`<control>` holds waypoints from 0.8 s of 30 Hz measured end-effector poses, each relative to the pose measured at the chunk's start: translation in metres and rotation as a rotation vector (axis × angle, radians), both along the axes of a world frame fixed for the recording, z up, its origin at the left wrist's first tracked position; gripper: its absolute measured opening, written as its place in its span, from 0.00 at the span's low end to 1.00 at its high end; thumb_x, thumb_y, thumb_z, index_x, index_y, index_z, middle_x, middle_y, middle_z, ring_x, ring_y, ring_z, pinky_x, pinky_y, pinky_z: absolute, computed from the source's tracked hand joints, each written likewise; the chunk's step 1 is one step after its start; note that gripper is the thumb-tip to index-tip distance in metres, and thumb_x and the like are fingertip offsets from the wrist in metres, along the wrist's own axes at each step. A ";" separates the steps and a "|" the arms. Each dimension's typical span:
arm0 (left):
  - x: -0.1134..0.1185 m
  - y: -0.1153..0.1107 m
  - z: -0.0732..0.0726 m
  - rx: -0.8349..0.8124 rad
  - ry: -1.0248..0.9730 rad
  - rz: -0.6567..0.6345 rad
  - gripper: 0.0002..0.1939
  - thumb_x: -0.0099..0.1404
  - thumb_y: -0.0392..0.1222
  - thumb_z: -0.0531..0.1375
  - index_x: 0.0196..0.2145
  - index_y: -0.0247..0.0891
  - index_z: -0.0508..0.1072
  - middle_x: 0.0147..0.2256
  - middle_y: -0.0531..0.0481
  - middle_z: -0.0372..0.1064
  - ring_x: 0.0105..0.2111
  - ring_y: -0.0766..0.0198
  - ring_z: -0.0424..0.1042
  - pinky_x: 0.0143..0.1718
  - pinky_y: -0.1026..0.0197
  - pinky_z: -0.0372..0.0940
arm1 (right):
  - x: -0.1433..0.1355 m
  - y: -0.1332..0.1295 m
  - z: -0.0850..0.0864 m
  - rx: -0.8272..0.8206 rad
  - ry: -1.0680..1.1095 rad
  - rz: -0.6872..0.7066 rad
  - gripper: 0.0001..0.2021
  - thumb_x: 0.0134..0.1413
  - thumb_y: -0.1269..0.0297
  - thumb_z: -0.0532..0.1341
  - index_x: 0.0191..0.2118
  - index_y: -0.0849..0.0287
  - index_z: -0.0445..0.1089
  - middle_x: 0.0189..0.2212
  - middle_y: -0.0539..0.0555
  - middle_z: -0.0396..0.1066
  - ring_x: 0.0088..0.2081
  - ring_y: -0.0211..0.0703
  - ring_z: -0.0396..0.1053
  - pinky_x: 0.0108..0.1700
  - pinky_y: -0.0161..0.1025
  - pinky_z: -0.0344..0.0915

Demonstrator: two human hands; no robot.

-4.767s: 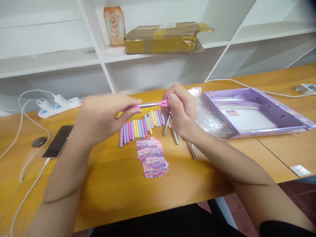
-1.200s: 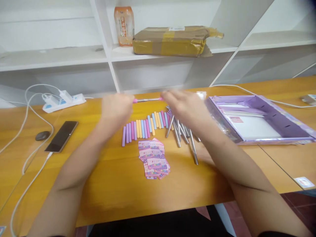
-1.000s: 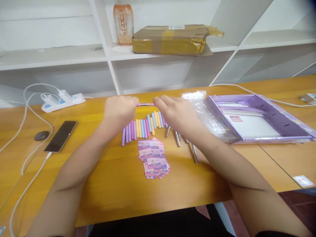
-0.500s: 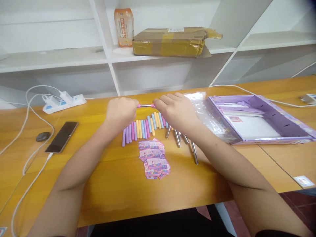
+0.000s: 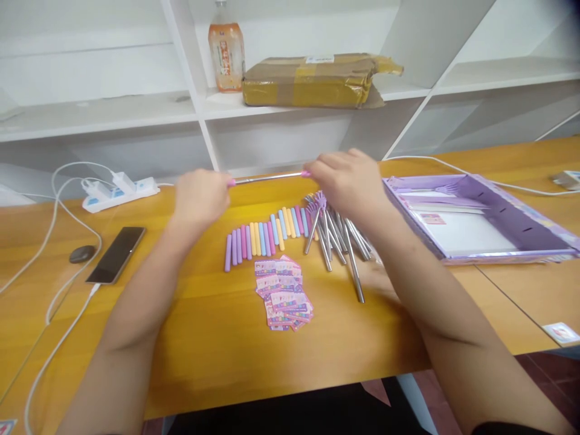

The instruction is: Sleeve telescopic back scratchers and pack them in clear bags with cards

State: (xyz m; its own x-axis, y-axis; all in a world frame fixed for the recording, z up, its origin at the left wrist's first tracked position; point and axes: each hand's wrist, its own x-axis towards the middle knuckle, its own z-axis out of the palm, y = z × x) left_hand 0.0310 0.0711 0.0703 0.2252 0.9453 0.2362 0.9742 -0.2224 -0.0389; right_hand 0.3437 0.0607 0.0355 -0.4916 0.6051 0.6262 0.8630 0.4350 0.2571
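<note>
A thin silver rod (image 5: 270,177) with pink ends is stretched level above the table. My left hand (image 5: 202,196) is closed round its left end, and my right hand (image 5: 348,181) grips the right end. Below lies a row of pastel sticks (image 5: 263,237) in purple, pink, yellow and blue. Nearer to me is a loose pile of pink and purple cards (image 5: 284,293). Several silver rods (image 5: 356,272) are fanned out under my right hand and forearm, with a purple hand-shaped piece (image 5: 321,201) at the top of one.
An open purple box (image 5: 466,223) stands at the right. On the left are a phone (image 5: 116,254), a dark mouse-like object (image 5: 82,254) and a white power strip (image 5: 121,194) with cables. The shelf behind holds a bottle (image 5: 227,57) and a taped carton (image 5: 312,81).
My hands have moved apart, and the rod between them shows much longer. The silver rods under my right hand are more exposed. The clear plastic wrap beside the box is out of sight.
</note>
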 end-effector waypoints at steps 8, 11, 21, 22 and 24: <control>-0.114 0.030 0.022 0.266 0.113 0.200 0.16 0.74 0.41 0.48 0.40 0.43 0.77 0.34 0.48 0.66 0.35 0.55 0.54 0.38 0.53 0.47 | 0.159 0.037 0.010 0.125 0.326 -0.105 0.24 0.78 0.49 0.49 0.39 0.52 0.78 0.38 0.65 0.80 0.37 0.49 0.67 0.44 0.46 0.59; -0.140 0.029 0.022 0.285 0.058 0.182 0.14 0.74 0.42 0.47 0.30 0.42 0.64 0.29 0.50 0.51 0.35 0.56 0.47 0.37 0.54 0.43 | 0.192 0.042 0.004 0.103 0.457 -0.139 0.21 0.74 0.50 0.50 0.35 0.48 0.76 0.34 0.64 0.79 0.38 0.52 0.72 0.45 0.49 0.61; -0.130 0.020 0.028 0.234 -0.089 0.158 0.15 0.66 0.50 0.51 0.26 0.44 0.52 0.24 0.49 0.44 0.35 0.54 0.41 0.39 0.51 0.40 | 0.175 0.019 0.025 0.061 0.421 -0.201 0.19 0.71 0.65 0.54 0.49 0.61 0.83 0.38 0.63 0.82 0.37 0.45 0.77 0.48 0.41 0.69; -0.128 0.019 0.029 0.227 -0.091 0.144 0.14 0.66 0.50 0.51 0.26 0.44 0.52 0.24 0.49 0.44 0.35 0.54 0.41 0.39 0.51 0.40 | 0.173 0.018 0.028 0.074 0.434 -0.233 0.18 0.71 0.66 0.54 0.49 0.62 0.83 0.38 0.63 0.83 0.35 0.44 0.77 0.47 0.40 0.69; -0.126 0.019 0.030 0.225 -0.100 0.137 0.14 0.67 0.48 0.51 0.26 0.44 0.52 0.25 0.50 0.44 0.35 0.54 0.41 0.39 0.51 0.40 | 0.172 0.016 0.032 0.074 0.466 -0.290 0.18 0.69 0.68 0.55 0.51 0.63 0.83 0.39 0.64 0.83 0.32 0.42 0.76 0.46 0.40 0.69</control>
State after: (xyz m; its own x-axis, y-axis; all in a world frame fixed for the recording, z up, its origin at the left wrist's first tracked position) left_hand -0.0952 0.0896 0.1005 0.0637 0.8866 0.4582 0.9961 -0.0846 0.0252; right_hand 0.5159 0.0764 0.0672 0.0280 0.6210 0.7833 0.9745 0.1575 -0.1597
